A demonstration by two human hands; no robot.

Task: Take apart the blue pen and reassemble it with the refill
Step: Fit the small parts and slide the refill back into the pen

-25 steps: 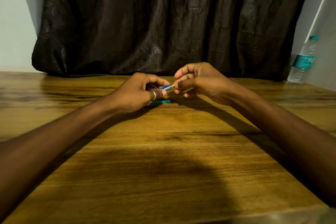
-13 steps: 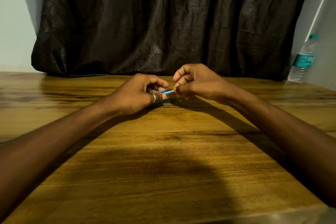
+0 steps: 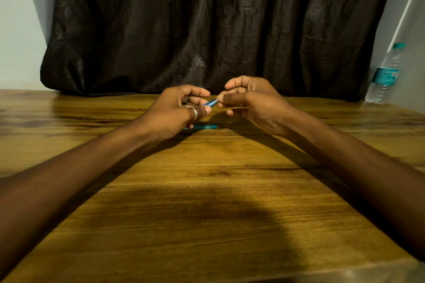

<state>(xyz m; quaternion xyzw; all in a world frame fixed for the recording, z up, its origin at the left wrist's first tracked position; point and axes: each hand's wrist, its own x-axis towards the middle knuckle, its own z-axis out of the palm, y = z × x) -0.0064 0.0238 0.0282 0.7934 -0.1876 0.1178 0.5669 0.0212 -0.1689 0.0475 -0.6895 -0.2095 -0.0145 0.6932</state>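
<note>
Because the blue pen (image 3: pixel 210 102) is a slim, glossy tube, it could slip and roll off: the left hand (image 3: pixel 177 112) grips it at twelve o'clock, the right hand (image 3: pixel 250 101) pinches its two-o'clock end. A slim teal piece (image 3: pixel 204 126) lies just below, at six o'clock, on the grained wooden bench (image 3: pixel 207 190).

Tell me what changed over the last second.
Very little. Both hands dipped, then rose slightly, so the blue pen part now sits a bit higher above the table. The left hand still holds it and the right hand still pinches its end. Nothing was picked up or let go. The other blue part stays flat on the table, and the bottle stays at the far right.
</note>
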